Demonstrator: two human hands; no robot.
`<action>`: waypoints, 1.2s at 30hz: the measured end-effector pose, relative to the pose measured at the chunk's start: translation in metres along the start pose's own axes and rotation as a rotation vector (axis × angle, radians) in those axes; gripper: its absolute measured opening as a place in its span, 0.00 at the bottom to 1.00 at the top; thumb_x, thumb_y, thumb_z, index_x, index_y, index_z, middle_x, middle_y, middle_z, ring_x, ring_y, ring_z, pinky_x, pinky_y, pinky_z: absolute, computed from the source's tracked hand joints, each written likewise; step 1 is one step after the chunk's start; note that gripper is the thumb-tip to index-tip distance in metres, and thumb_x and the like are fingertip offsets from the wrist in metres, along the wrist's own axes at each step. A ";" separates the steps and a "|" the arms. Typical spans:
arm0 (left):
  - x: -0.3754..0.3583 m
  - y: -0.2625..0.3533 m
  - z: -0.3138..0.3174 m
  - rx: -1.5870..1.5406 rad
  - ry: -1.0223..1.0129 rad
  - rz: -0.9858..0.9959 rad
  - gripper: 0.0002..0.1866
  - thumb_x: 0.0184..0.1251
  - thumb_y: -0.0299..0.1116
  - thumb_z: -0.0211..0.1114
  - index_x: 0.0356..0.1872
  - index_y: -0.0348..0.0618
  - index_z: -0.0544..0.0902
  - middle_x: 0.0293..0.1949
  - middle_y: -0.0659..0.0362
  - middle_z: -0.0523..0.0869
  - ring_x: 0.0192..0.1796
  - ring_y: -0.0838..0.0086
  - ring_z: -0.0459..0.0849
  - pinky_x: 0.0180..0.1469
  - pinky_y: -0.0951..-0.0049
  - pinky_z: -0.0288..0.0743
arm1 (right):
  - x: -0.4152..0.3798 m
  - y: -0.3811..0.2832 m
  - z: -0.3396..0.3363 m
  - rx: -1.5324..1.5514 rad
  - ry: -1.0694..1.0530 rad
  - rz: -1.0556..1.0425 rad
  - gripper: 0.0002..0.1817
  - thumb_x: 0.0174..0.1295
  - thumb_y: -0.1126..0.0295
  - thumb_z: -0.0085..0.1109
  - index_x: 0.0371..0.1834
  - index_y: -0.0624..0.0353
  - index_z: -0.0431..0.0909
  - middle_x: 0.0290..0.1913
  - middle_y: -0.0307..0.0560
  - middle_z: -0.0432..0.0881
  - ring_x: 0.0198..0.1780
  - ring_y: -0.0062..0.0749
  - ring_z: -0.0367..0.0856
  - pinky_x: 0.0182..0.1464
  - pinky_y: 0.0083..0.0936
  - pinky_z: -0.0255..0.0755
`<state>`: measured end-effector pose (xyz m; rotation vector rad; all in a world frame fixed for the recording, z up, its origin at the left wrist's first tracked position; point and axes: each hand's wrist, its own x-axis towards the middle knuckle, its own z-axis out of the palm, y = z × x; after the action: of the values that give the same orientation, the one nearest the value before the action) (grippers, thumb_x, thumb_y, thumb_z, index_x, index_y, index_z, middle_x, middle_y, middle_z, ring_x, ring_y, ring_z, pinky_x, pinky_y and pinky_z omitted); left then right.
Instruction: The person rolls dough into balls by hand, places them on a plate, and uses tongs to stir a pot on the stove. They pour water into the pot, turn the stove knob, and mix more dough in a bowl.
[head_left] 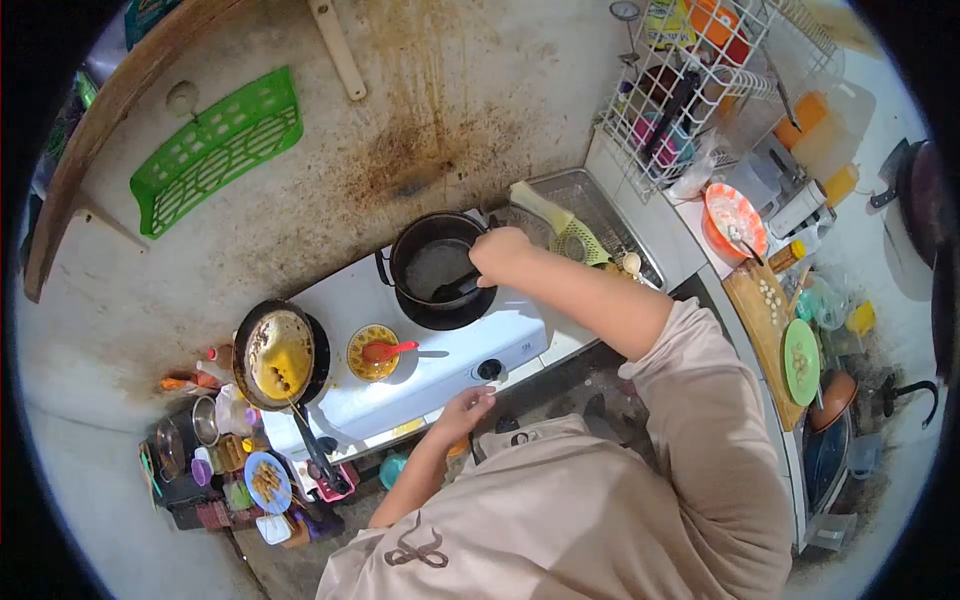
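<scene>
My right hand (pixel 500 255) is closed at the rim of a dark two-handled pot (pixel 405 245) on the right burner. From it a black spatula (pixel 458 288) slants down into the pot, where a cloudy liquid (pixel 435 265) shows. Below the front of the white stove (pixel 440 370), my left hand (pixel 465 412) has its fingers pinched together close to the black knob (pixel 490 370). Something small and pale shows at those fingertips, too small to name. Between the burners stands a patterned bowl (pixel 358 345) with a red spoon (pixel 390 350) in it.
On the left burner sits a frying pan (pixel 240 350) with yellow residue, its handle pointing forward. A plate of food (pixel 265 480) lies left of the stove. On the right counter are an orange bowl (pixel 715 235), a cutting board (pixel 750 310) and a green plate (pixel 800 385).
</scene>
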<state>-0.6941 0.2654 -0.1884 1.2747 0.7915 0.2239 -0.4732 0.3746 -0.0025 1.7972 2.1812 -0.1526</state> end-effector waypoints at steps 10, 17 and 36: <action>-0.002 0.009 0.005 -0.014 -0.006 -0.017 0.21 0.61 0.41 0.58 0.50 0.36 0.73 0.34 0.62 0.77 0.35 0.81 0.71 0.39 0.80 0.67 | 0.024 -0.017 0.046 0.197 0.258 0.197 0.18 0.46 0.56 0.62 0.27 0.61 0.80 0.31 0.51 0.81 0.36 0.42 0.80 0.35 0.34 0.75; -0.002 -0.008 -0.001 0.024 0.013 -0.014 0.20 0.62 0.40 0.58 0.51 0.38 0.73 0.39 0.60 0.78 0.41 0.79 0.73 0.43 0.78 0.67 | 0.037 -0.036 0.056 0.168 0.114 0.290 0.15 0.51 0.59 0.58 0.33 0.60 0.81 0.36 0.51 0.81 0.41 0.44 0.80 0.38 0.36 0.76; 0.003 0.011 0.004 0.084 0.022 0.039 0.20 0.61 0.42 0.57 0.50 0.41 0.74 0.37 0.59 0.79 0.36 0.78 0.74 0.41 0.77 0.69 | 0.012 -0.052 0.034 0.003 -0.021 0.068 0.12 0.52 0.73 0.51 0.38 0.62 0.81 0.41 0.54 0.80 0.41 0.48 0.80 0.33 0.51 0.74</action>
<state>-0.6867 0.2676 -0.1794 1.3699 0.8024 0.2380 -0.5201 0.3657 -0.0437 1.8597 2.1041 -0.1580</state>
